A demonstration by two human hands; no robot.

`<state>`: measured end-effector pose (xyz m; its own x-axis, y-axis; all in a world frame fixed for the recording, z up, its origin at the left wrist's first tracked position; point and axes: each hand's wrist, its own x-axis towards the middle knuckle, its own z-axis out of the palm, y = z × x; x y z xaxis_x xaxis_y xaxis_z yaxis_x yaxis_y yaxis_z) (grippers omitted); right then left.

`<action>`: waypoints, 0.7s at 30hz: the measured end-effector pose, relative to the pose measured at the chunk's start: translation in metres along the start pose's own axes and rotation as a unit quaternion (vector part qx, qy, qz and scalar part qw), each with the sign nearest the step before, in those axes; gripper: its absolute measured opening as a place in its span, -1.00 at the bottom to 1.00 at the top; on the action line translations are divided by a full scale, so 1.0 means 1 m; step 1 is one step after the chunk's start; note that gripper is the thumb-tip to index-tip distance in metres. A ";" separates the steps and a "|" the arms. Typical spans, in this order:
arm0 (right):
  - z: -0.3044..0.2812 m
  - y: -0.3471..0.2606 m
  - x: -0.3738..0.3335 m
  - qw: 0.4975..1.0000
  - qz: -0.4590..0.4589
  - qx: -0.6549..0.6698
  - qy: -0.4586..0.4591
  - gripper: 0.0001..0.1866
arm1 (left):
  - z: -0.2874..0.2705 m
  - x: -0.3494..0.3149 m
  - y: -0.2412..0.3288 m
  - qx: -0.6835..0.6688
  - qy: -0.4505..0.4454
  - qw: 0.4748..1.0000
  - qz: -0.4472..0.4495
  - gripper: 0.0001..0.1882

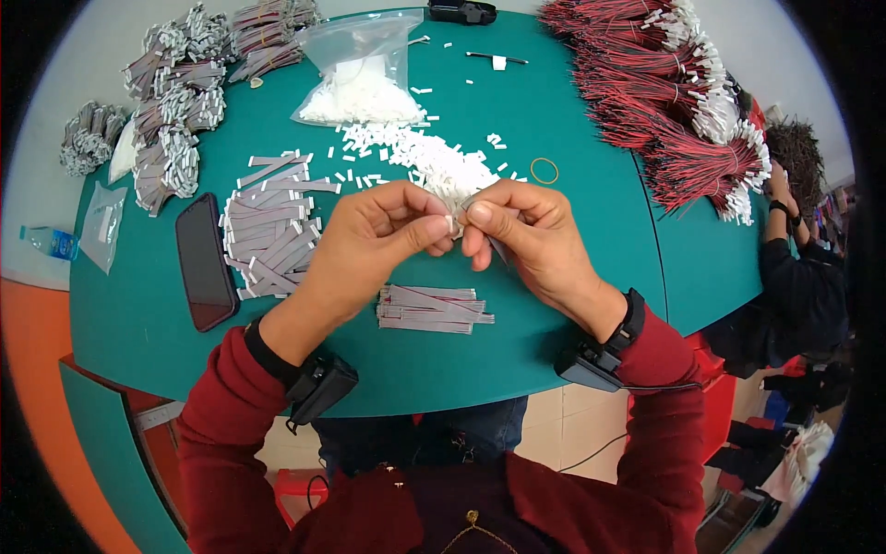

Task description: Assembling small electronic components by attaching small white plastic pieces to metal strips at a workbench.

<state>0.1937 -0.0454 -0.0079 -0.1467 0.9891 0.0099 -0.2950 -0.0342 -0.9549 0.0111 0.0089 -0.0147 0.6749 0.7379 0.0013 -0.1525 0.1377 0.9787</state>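
Over the middle of the green table (pixel 554 369), my two hands meet with fingertips almost touching. My left hand (pixel 374 231) pinches a small white connector housing (pixel 450 224) between thumb and forefinger. Closed in a pinch, my right hand (pixel 540 235) grips a grey ribbon cable (pixel 500 251), mostly hidden by the fingers. Just beyond them spreads a heap of loose white connector housings (pixel 452 168). Nearer to me lies a neat stack of grey ribbon cables (pixel 429 309). Left of my hands is a loose pile of ribbon cables with white ends (pixel 268 226).
A dark phone (pixel 206 263) lies left of the cable pile. Behind are a clear bag of white housings (pixel 365 88) and bundled grey cables (pixel 185 111). Red-black wire bundles (pixel 683 111) fill the far right, near a rubber band (pixel 544 171). Another person's arm (pixel 780 208) reaches in at right.
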 end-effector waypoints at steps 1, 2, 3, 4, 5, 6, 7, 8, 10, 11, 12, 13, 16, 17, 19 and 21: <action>-0.001 -0.002 0.000 1.000 0.005 -0.026 -0.006 -0.85 | -0.001 0.000 0.001 -0.038 0.000 0.999 -0.013 -0.88; -0.002 -0.004 0.000 0.999 0.010 -0.052 -0.013 -0.85 | -0.001 0.000 0.001 -0.075 0.000 0.997 -0.027 -0.87; -0.002 -0.005 -0.001 0.999 0.009 -0.051 -0.014 -0.85 | -0.003 0.001 0.002 -0.113 0.001 0.993 -0.040 -0.86; -0.003 -0.006 -0.001 0.996 0.008 -0.081 -0.024 -0.85 | -0.004 0.001 0.003 -0.112 0.001 0.993 -0.040 -0.86; -0.003 -0.006 -0.002 0.993 0.007 -0.111 -0.032 -0.85 | -0.006 0.001 0.003 -0.121 -0.013 0.991 -0.049 -0.85; -0.002 -0.007 -0.003 0.989 0.006 -0.141 -0.041 -0.85 | -0.008 0.001 0.004 -0.130 -0.027 0.989 -0.059 -0.84; -0.002 -0.007 -0.003 0.989 0.006 -0.140 -0.041 -0.85 | -0.009 0.000 0.004 -0.139 -0.040 0.987 -0.069 -0.83; -0.001 -0.007 -0.004 0.988 0.008 -0.149 -0.040 -0.85 | -0.008 0.000 0.004 -0.139 -0.040 0.987 -0.070 -0.83; 0.000 -0.007 -0.004 0.985 0.013 -0.166 -0.037 -0.86 | -0.006 0.000 0.006 -0.128 -0.036 0.989 -0.071 -0.84; 0.000 -0.007 -0.004 0.985 0.013 -0.165 -0.038 -0.86 | -0.005 0.000 0.006 -0.123 -0.034 0.989 -0.072 -0.85; 0.000 -0.007 -0.005 0.986 0.012 -0.162 -0.038 -0.86 | -0.005 0.000 0.007 -0.123 -0.034 0.989 -0.072 -0.85; 0.000 -0.007 -0.005 0.987 0.011 -0.159 -0.038 -0.86 | -0.005 0.000 0.006 -0.118 -0.033 0.990 -0.071 -0.85; 0.001 -0.007 -0.005 0.987 0.012 -0.156 -0.038 -0.86 | -0.005 0.000 0.006 -0.108 -0.030 0.991 -0.069 -0.84; 0.001 -0.007 -0.005 0.987 0.012 -0.157 -0.038 -0.86 | -0.006 0.000 0.005 -0.108 -0.032 0.991 -0.068 -0.84; 0.001 -0.007 -0.005 0.987 0.013 -0.158 -0.038 -0.86 | -0.006 -0.001 0.005 -0.106 -0.036 0.991 -0.067 -0.83; 0.001 -0.007 -0.005 0.986 0.015 -0.159 -0.039 -0.85 | -0.006 0.000 0.005 -0.104 -0.038 0.992 -0.067 -0.83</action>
<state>0.1957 -0.0502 -0.0006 -0.2264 0.9740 -0.0094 0.0199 -0.0050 -0.9998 0.0058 0.0136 -0.0115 0.7506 0.6527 -0.1025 -0.1976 0.3698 0.9078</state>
